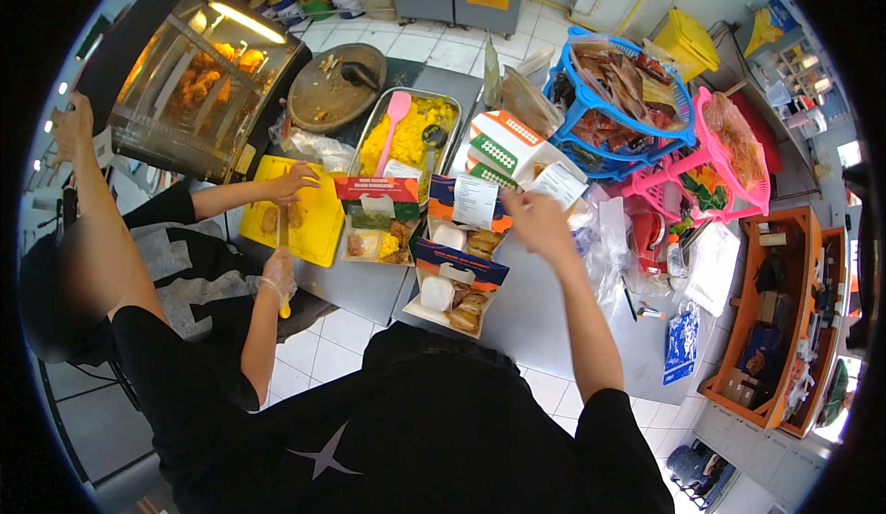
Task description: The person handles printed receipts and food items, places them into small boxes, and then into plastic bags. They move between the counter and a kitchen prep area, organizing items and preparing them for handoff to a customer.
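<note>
My left hand [74,128] is stretched to the far left, fingers apart, at the dark end of the glass food warmer [198,80]; what it touches there is unclear. My right hand [540,226], bare, has its fingers curled together beside a paper slip [474,202] on the raised lid of a blue and orange meal box [484,245]; whether it grips anything is hidden. Nearer me stands a similar open box [436,290], holding a white packet and browned food pieces. To the left, a red-lidded box [372,245] contains yellow rice and other food.
A co-worker's gloved hand [279,269] holds a knife [283,228] over a yellow cutting board [312,237], their other hand [293,182] beside the food. Behind are a rice tray [449,108] with a pink spatula and a round chopping block [323,99]. Blue [669,136] and pink baskets [711,159] stand right.
</note>
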`<state>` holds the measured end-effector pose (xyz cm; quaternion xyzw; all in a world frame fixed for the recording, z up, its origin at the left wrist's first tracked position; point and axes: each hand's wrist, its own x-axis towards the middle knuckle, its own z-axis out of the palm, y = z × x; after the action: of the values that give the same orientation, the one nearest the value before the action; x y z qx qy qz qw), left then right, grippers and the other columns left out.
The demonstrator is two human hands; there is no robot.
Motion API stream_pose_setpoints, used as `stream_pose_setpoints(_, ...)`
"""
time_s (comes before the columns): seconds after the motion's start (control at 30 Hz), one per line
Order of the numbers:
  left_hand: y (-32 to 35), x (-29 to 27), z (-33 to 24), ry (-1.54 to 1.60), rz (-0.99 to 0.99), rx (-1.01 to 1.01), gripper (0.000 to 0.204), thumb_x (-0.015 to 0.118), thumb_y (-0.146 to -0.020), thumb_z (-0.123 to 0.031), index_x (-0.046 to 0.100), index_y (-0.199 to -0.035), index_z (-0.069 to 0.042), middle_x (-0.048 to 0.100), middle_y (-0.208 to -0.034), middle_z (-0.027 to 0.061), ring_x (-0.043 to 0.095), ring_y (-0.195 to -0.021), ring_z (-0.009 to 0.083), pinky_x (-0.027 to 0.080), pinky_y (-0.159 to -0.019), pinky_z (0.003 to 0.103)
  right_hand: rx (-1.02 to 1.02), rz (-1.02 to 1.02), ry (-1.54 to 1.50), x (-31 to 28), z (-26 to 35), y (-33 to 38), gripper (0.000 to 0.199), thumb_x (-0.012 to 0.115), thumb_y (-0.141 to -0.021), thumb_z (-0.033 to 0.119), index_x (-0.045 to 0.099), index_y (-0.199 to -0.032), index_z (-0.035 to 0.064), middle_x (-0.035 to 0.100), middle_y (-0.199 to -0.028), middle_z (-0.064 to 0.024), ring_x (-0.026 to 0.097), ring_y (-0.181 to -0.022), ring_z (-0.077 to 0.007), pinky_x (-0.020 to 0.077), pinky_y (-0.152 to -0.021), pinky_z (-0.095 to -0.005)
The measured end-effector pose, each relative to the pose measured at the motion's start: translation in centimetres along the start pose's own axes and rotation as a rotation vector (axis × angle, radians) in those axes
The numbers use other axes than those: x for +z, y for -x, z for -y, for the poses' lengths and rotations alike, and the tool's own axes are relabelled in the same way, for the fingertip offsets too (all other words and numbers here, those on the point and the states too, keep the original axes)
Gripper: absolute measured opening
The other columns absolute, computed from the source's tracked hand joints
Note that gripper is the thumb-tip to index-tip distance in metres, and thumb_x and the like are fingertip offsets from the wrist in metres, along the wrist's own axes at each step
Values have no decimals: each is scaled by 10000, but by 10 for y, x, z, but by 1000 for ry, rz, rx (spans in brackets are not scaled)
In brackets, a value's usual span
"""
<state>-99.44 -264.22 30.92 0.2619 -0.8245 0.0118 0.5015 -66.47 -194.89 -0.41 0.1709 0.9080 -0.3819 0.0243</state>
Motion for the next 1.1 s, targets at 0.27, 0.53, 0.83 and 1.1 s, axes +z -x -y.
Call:
stream_pose_setpoints(0.27, 82, -97, -96, 530, -151, 45, 628, 539, -936, -510, 594, -1336, -29, 602, -1348, 192, 588, -1229, 320, 330, -1101, 570, -171, -85, -186, 56, -5, 1, 355, 735, -879, 301, 635, -744, -11, 617, -752, -180, 603, -727, -361, 473, -676, -440)
stream_pose_setpoints(0.53, 522, -328, -185, 1644, 1732, 367, 778, 725, -907, -316, 326, -1486, 17, 481, -1407, 175, 490, -1307, 278, 375, -1102, 421, -446, -267, -653, -24, -9, 148, 278, 704, -897, 72, 668, -1162, -5, 754, -962, -139, 738, -829, -207, 546, -750, -321)
stream_pose_setpoints(0.83, 589, -389, -163, 1606, 2219, 182, 795, 714, -899, -27, 226, -1525, 21, 474, -1397, 155, 472, -1315, 225, 354, -1125, 380, -294, -236, -847, -63, -11, 196, 415, 629, -994, 134, 528, -1358, -39, 699, -1168, -122, 652, -1033, -148, 519, -899, -315)
stream_pose_setpoints(1.1, 518, -193, -200, 1385, 1413, 366, 409, 415, -1091, -318, 655, -1026, 7, 684, -896, 70, 641, -868, 166, 477, -783, 330, -268, -157, -1085, -90, -3, 191, 380, 601, -1018, 118, 524, -1363, -21, 672, -1209, -90, 611, -1094, -130, 493, -943, -304)
